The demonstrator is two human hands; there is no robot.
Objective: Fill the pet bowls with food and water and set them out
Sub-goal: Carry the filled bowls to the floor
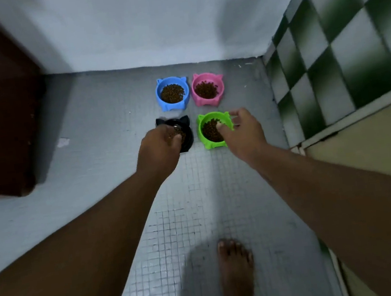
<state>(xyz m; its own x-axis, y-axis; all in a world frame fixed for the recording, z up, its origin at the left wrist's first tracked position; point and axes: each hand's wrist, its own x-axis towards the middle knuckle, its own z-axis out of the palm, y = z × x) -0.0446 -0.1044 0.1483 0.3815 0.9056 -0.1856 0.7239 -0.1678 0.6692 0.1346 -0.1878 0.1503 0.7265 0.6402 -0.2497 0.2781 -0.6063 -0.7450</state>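
on the grey tiled floor, near the foot of the pale wall, four cat-eared bowls are laid out in a square. the blue bowl and the pink bowl are side by side in the far row, the black bowl and the green bowl in the near row. brown kibble is seen in all four. the step in hand is judged to be the setting-out of the near pair, the filling with food being done. no water is seen in any bowl, so that part is judged to be left.

the black bowl is gripped at its near rim by the left hand, whose fingers are curled over the edge. most of the bowl is hidden under the hand, and only its ears and right wall are shown. the green bowl is pinched at its right rim by the right hand: the thumb is pressed inside the wall, at the edge of the kibble, while the other fingers are laid outside, somewhat blurred. whether the two bowls are resting on the tiles or just lifted cannot be told.

for the next move, both bowls would need to be kept level so that no kibble is spilled, squared up with the far row, and then released by a loosening of both grips. a bare foot is seen well apart from the bowls.
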